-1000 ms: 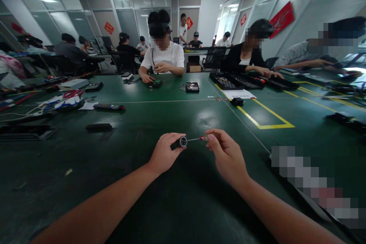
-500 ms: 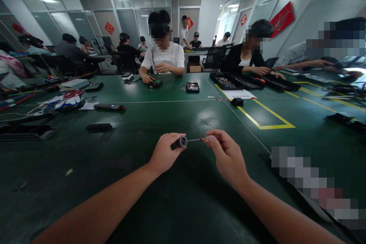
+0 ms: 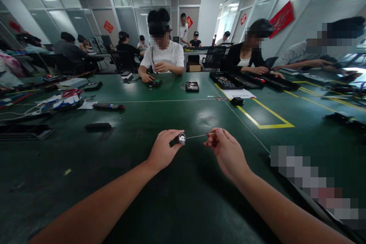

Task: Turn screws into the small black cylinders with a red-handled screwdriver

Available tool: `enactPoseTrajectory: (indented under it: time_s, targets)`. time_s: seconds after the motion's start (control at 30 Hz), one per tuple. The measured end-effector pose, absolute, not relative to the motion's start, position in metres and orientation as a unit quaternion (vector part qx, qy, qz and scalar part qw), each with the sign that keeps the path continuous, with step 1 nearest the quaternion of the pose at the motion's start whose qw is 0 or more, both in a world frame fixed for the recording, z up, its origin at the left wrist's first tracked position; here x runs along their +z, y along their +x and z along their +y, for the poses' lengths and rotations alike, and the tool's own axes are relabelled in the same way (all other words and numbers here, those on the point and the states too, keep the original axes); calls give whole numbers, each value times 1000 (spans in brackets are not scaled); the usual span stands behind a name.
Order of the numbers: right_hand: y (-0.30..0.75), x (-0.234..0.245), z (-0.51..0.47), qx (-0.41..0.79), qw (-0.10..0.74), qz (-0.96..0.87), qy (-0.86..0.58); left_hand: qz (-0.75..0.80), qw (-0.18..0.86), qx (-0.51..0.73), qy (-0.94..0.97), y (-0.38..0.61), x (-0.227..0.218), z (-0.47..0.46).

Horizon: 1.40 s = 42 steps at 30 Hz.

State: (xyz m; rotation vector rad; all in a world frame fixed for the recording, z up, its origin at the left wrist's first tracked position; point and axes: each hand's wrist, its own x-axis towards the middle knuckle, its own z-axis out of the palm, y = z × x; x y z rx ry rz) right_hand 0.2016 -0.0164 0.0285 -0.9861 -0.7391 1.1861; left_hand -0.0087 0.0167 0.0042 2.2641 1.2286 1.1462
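Observation:
My left hand [image 3: 164, 149] is closed around a small dark cylinder [image 3: 180, 138] whose round silvery end faces right. My right hand [image 3: 225, 149] pinches the reddish handle of a thin screwdriver [image 3: 200, 136]; its metal shaft runs left and its tip meets the cylinder's end. Both hands hover just above the dark green table [image 3: 143, 183], close together in front of me.
A black bar [image 3: 98, 126] and a pen-like tool [image 3: 108, 106] lie to the left, with cables and a red-handled tool [image 3: 67, 99] beyond. Yellow tape lines [image 3: 265, 120] mark the right. Black trays [image 3: 228, 81] and seated people working line the far edge.
Both hands lifted slightly and the cylinder turned so its silvery end shows more; the screwdriver stays against it.

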Motion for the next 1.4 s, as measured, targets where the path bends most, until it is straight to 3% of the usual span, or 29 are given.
enactPoseTrajectory:
  time_s: [0.13,0.33,0.57,1.4]
  targets:
    - [202,23,-18,423,643,-437,-467,427,156,398,797,-9,4,15]
    - [203,27,-30,274,550,-582,-533,431,166,384,799,-9,5,13]
    - [201,36,-36,172,494,-661,-537,434,172,359,808,-8,6,12]
    - [203,38,-33,142,495,-648,-562,471,215,373,770,-10,4,15]
